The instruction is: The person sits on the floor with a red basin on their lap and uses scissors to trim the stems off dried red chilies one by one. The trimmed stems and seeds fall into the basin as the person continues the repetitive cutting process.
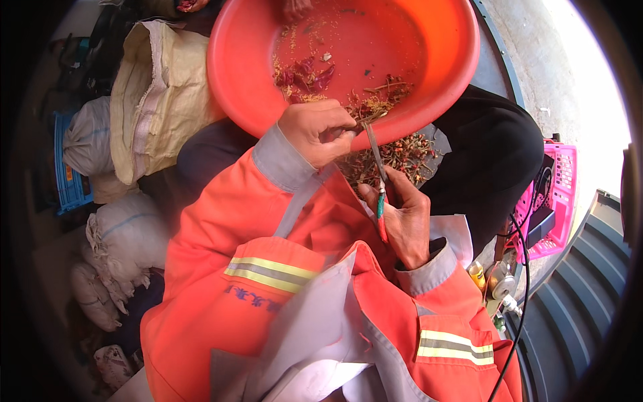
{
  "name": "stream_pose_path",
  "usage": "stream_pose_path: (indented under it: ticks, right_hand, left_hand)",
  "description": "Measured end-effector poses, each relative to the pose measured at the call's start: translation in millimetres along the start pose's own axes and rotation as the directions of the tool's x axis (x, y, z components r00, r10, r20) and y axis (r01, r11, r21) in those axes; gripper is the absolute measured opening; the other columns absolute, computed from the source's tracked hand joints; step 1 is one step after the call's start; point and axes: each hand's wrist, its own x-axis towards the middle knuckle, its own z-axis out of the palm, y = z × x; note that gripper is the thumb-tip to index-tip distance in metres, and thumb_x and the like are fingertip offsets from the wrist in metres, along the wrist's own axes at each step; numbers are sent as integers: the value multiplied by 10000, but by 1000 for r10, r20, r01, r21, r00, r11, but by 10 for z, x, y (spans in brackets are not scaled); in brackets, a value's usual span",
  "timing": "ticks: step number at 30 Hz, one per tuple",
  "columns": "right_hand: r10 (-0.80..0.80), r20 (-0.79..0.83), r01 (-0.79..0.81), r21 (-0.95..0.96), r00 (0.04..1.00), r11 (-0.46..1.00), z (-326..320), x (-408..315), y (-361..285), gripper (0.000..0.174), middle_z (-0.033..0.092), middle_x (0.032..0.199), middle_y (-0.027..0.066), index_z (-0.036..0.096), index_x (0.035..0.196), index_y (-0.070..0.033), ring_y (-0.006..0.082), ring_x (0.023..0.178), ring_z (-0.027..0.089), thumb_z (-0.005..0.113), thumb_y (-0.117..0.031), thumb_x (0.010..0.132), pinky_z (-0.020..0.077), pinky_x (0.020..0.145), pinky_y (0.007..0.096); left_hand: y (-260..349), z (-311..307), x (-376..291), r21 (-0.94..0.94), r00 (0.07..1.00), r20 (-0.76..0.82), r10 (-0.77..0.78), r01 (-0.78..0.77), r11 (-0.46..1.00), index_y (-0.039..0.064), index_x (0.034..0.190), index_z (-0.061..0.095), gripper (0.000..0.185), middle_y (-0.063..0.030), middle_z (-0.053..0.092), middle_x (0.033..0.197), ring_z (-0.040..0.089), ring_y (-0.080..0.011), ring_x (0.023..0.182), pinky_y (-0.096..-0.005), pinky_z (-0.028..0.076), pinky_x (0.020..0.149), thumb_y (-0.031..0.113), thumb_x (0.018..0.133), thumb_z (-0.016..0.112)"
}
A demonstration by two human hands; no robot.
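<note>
Over the near rim of a red plastic basin [236,108], my left hand [321,131] is closed on a dark dried chili, mostly hidden by the fingers. Scissors [378,166] with green and red wrapped handles are held in my right hand [404,216], their blades pointing up to the fingertips of my left hand. Inside the basin lie dark red dried chili pieces [304,75], yellow seeds and a clump of stems [384,100] near the rim. Below the rim, between the knees, is a heap of chili stems [402,158].
Another person's hand [297,7] reaches into the basin's far side. An open woven sack [176,90] stands left of the basin, with tied white sacks [128,233] lower left. A pink plastic basket [565,196] holding dark items and a black cable [525,286] are at right.
</note>
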Motion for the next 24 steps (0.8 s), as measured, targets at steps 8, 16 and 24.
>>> stream_pose_path:
  ticks: [8,16,24]
  right_hand:
    - [-72,29,76,-171,997,982,0,-141,-57,302,569,753,-64,690,1147,36,27,713,457,774,-92,887,419,626,202]
    - [-200,6,187,-386,980,903,25,-232,-54,232,549,644,107,695,1047,-55,148,560,519,778,-150,852,442,543,317]
    - [-55,134,60,-32,989,998,103,-294,-20,256,544,653,-20,710,1079,36,25,581,430,782,-117,888,344,504,215]
  left_hand:
    - [62,-56,-286,-13,998,39,-48,48,999,6,959,729,164,-63,626,752,586,-108,624,-263,458,564,-30,800,715]
    - [31,23,-542,-7,999,-1,-32,32,999,23,1062,732,202,-108,644,816,629,-197,694,-305,487,630,52,862,746]
    - [5,131,-732,-42,989,-144,15,-21,999,-3,1057,721,196,-112,619,794,592,-196,652,-299,460,591,-25,861,726]
